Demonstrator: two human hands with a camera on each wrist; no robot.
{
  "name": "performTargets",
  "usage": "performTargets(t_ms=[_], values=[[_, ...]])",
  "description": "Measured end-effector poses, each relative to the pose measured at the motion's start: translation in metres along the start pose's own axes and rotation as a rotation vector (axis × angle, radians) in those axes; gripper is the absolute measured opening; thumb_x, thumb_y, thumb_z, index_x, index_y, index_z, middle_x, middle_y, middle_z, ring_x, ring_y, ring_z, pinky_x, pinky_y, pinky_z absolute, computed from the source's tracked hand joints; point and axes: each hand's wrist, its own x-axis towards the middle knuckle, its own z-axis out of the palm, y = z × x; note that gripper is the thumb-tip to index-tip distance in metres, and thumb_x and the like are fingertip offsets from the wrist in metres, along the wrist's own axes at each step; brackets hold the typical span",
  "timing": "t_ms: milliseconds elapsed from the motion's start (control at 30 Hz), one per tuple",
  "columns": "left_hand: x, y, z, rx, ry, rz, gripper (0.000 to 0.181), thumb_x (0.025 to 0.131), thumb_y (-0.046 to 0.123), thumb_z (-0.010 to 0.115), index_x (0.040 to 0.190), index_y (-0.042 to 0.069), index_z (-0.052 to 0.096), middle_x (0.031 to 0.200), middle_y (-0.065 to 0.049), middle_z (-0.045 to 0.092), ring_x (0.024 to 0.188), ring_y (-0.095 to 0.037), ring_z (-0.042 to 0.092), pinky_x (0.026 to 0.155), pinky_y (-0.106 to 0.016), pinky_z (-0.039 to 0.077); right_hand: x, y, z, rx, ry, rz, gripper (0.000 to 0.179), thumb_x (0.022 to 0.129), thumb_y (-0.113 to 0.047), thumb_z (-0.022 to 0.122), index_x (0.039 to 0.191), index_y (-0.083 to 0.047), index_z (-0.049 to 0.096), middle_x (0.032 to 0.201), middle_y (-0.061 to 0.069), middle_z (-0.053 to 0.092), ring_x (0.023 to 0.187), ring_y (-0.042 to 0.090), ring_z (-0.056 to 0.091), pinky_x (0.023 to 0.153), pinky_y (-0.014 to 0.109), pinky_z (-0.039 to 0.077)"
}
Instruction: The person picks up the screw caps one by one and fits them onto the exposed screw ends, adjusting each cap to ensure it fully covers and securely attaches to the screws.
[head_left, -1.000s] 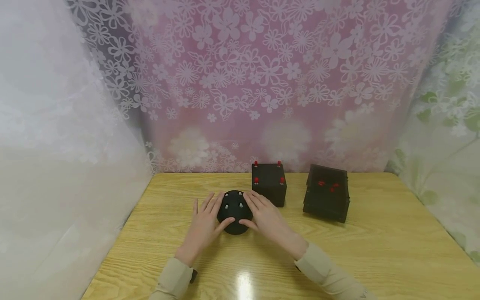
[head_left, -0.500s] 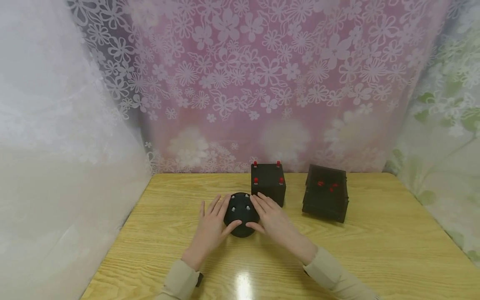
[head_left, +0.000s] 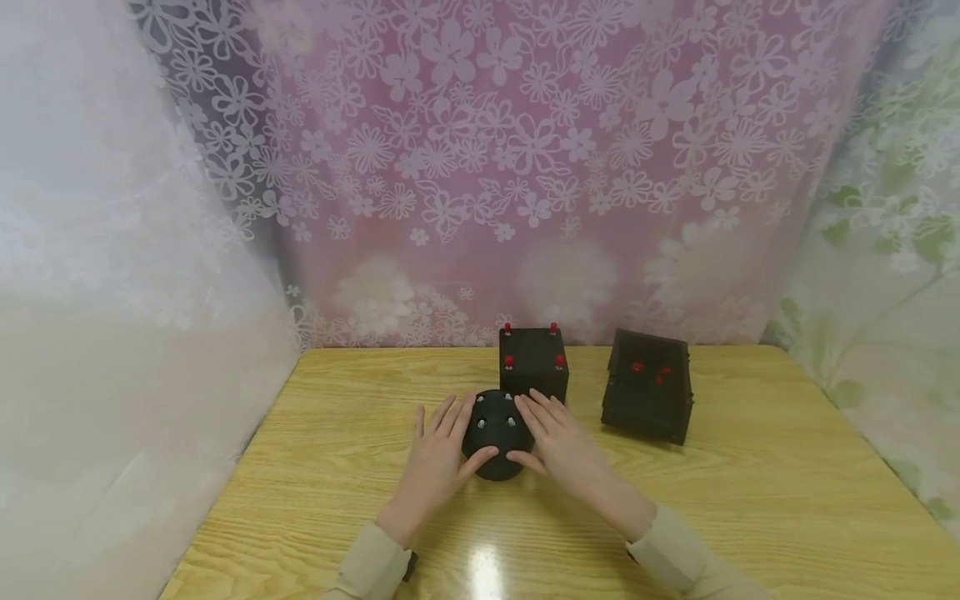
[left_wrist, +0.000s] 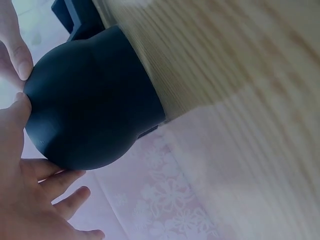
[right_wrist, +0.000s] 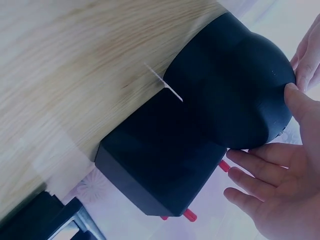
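A black dome-topped object [head_left: 497,436] stands on the table near the middle in the head view, with several small silvery studs on its top. My left hand [head_left: 437,463] touches its left side, thumb on the near face and fingers extended along the flank. On the other side my right hand [head_left: 572,460] lies the same way, thumb near the left thumb. Only some fingertips meet the smooth dome [left_wrist: 85,107] in the left wrist view; the other fingers spread away. In the right wrist view the dome [right_wrist: 245,85] overlaps a black box [right_wrist: 160,150]; whether they touch I cannot tell.
Behind the dome stands the black box [head_left: 533,354] with red-capped posts on its corners. To its right a tilted black box-like piece [head_left: 647,407] shows red parts inside. A floral curtain [head_left: 450,167] hangs beyond the back edge of the wooden table [head_left: 337,400].
Both hands and the dome between them have moved to the right and slightly nearer, so the dome now overlaps the box's front in the head view. The boxes keep their places.
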Motion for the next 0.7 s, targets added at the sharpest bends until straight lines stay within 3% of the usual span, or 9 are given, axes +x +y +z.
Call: performTargets(t_ms=[133, 367, 600, 700], values=[[0.001, 0.005, 0.003, 0.004, -0.016, -0.002, 0.085, 0.096, 0.062, 0.056, 0.159, 0.009, 0.034, 0.154, -0.011, 0.048, 0.147, -0.032, 0.038, 0.117, -0.068, 0.025, -0.006, 0.003, -0.002, 0.004, 0.025, -0.009, 0.080, 0.093, -0.055, 0.065, 0.139, 0.010, 0.055, 0.138, 0.024, 0.060, 0.132, 0.038, 0.054, 0.109, 0.053, 0.045], [0.003, 0.012, 0.007, -0.001, 0.015, 0.013, 0.084, 0.096, 0.063, 0.055, 0.158, 0.008, 0.037, 0.153, -0.012, 0.049, 0.145, -0.034, 0.041, 0.114, -0.070, 0.028, -0.013, 0.008, -0.003, 0.000, 0.065, -0.016, 0.082, 0.098, -0.060, 0.052, 0.137, 0.011, 0.057, 0.136, 0.026, 0.061, 0.130, 0.039, 0.056, 0.106, 0.051, 0.048], [0.006, 0.019, 0.007, -0.012, 0.002, 0.019, 0.085, 0.095, 0.062, 0.056, 0.157, 0.008, 0.037, 0.154, -0.012, 0.048, 0.144, -0.034, 0.041, 0.114, -0.070, 0.028, -0.018, 0.013, -0.005, -0.004, 0.089, -0.014, 0.081, 0.092, -0.057, 0.065, 0.137, 0.011, 0.058, 0.135, 0.025, 0.062, 0.129, 0.039, 0.057, 0.104, 0.050, 0.051], [0.007, 0.021, 0.010, -0.006, 0.015, 0.029, 0.084, 0.096, 0.062, 0.055, 0.156, 0.007, 0.039, 0.153, -0.012, 0.049, 0.143, -0.036, 0.042, 0.113, -0.070, 0.030, -0.021, 0.015, -0.006, -0.001, 0.096, -0.017, 0.081, 0.093, -0.057, 0.064, 0.136, 0.011, 0.058, 0.135, 0.025, 0.062, 0.129, 0.039, 0.057, 0.104, 0.049, 0.051]])
